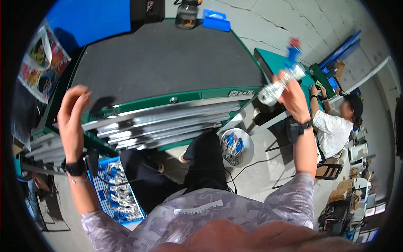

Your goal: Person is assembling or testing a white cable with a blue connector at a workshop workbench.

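In my right hand (294,98), at the right beyond the cabinet's corner, is a coiled grey cable (272,91) with a blue connector and a red tip. The coil looks clear or silvery and is smeared by motion. My fingers are closed around its middle, and the connector points up and away. My left hand (72,113) is raised by the left front corner of the green tool cabinet (210,95). Its fingers are loosely bent and apart, with nothing seen in them.
A white bucket (247,147) of blue-ended cables stands on the floor by my legs. Left of me lies a blue crate (100,189) of similar coils. A dark jar (187,17) and a blue tray (216,20) sit at the cabinet's far edge. A person (336,130) sits at right.
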